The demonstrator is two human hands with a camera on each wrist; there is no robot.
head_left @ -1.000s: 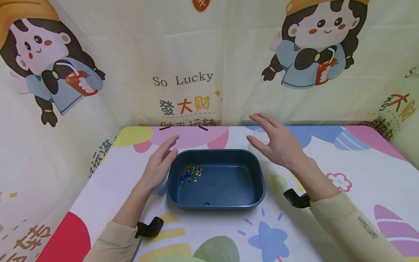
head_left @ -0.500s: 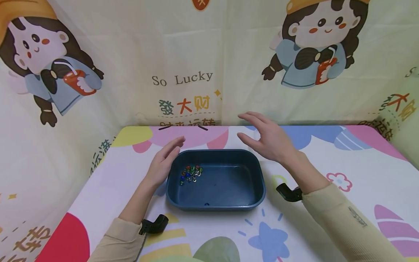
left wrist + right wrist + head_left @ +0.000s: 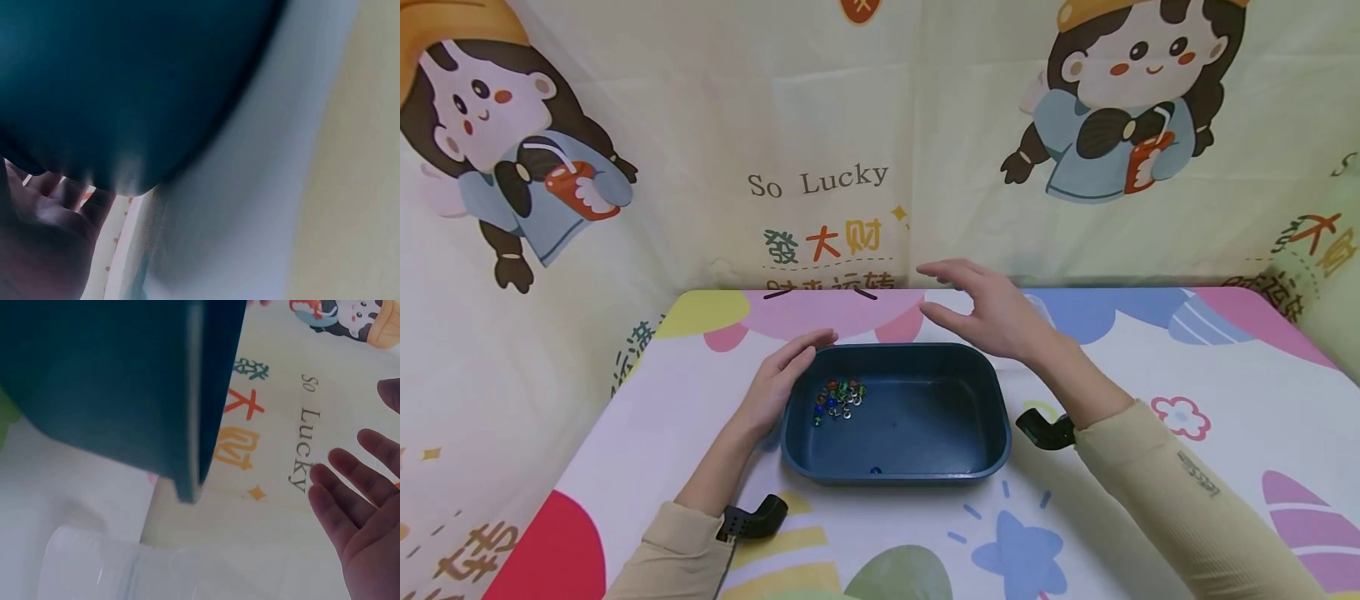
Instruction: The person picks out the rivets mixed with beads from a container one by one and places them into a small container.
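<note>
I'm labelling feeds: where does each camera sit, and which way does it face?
Head: on the head, facing forward and down at the blue bin; left hand, right hand and sleeves show.
Left wrist: on that wrist, facing the bin's outside; left hand at lower left.
Right wrist: on that wrist, facing past the bin to the backdrop; right hand at right.
Head and right wrist share the bin and the "So Lucky" print.

Smooth, glossy plastic is noted in the blue tray point(image 3: 917, 429); glassy shine is seen on the beads point(image 3: 842, 388) at its left. The far backdrop point(image 3: 958, 158) is recorded as creased, matt cloth; the right sleeve point(image 3: 1180, 492), as ribbed fabric.
</note>
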